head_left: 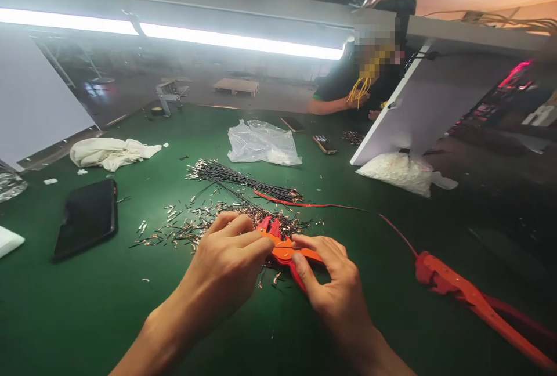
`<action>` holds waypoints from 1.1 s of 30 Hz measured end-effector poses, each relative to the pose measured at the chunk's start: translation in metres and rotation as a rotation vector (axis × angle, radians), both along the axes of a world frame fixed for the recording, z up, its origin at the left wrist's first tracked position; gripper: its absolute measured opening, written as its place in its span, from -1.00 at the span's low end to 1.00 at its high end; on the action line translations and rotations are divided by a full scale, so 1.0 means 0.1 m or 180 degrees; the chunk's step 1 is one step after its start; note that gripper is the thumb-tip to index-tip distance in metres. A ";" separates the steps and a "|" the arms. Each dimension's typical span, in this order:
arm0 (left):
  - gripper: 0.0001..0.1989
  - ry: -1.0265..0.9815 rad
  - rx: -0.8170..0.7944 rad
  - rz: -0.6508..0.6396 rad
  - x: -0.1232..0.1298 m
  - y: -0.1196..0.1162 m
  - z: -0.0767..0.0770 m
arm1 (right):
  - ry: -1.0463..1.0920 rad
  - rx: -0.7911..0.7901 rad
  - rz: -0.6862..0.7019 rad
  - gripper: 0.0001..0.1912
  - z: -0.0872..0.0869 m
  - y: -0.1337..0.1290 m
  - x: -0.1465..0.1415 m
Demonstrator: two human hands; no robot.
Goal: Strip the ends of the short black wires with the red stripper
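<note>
Red-orange pliers point(285, 250) lie between my hands, over a heap of short black wire pieces with copper ends point(191, 222). My left hand point(232, 257) has its fingers bent together beside the pliers' head; anything pinched in them is hidden. My right hand point(333, 271) is at the pliers' handles, thumb on the near side and fingers on the far side. Behind the heap lies a bundle of long black wires point(243, 179). A red strip point(296, 203) crosses its near end and runs on as a thin line to a second red-orange tool point(470, 292) at the right.
A black tablet-like device point(87, 216) and a white cloth point(111, 152) lie on the green table point(108, 318) at the left. Farther back are a clear plastic bag point(263, 143), two phones point(324, 144) and a filled bag point(395, 172). Across the table, a person's hand point(359, 99) holds yellow wires.
</note>
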State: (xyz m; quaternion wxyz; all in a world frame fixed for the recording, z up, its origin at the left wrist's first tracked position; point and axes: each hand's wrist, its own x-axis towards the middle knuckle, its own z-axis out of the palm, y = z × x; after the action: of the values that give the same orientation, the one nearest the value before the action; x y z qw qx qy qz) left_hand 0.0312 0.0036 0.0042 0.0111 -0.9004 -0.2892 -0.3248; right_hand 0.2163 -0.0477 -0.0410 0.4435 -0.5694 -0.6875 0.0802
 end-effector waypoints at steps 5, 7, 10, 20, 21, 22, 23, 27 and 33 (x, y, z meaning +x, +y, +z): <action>-0.81 0.0105 -0.0138 -0.0204 0.06 -0.03 -0.06 | 0.0050 0.0149 0.0212 -0.84 0.02 -0.02 -0.03; -0.81 0.0225 -0.0240 -0.0291 0.07 -0.03 -0.09 | 0.0047 0.0156 0.0257 -0.82 0.02 -0.04 -0.04; -0.74 0.0284 -0.0228 -0.0244 0.06 -0.04 -0.11 | 0.0115 0.0199 0.0222 -0.80 0.02 -0.05 -0.04; -0.79 0.0481 -0.0593 -0.0216 0.05 -0.05 -0.18 | -0.0176 0.0289 0.0266 -0.87 0.00 -0.02 -0.03; -0.80 0.0474 -0.0770 -0.0264 0.05 -0.06 -0.20 | -0.0204 0.0256 0.0294 -0.87 0.00 -0.02 -0.03; -0.81 0.0460 -0.0947 -0.0295 0.05 -0.07 -0.22 | -0.0236 0.0234 0.0315 -0.88 0.00 -0.02 -0.03; -0.80 0.0443 -0.1100 -0.0295 0.05 -0.08 -0.23 | -0.0277 0.0233 0.0335 -0.88 -0.01 -0.02 -0.04; -0.82 0.0316 -0.1638 -0.0332 0.07 -0.12 -0.24 | -0.0510 0.0368 0.0434 -0.84 -0.02 -0.02 -0.04; -0.77 -0.0242 -0.2523 -0.0462 0.19 -0.15 -0.17 | -0.0501 0.0608 0.0595 -0.80 -0.04 0.00 -0.01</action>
State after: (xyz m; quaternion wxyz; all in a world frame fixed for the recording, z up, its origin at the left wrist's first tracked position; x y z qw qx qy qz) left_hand 0.0499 -0.0116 -0.0124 -0.3706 -0.8404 -0.3278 -0.2211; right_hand 0.2150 -0.0478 -0.0450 0.4309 -0.4626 -0.7747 0.0106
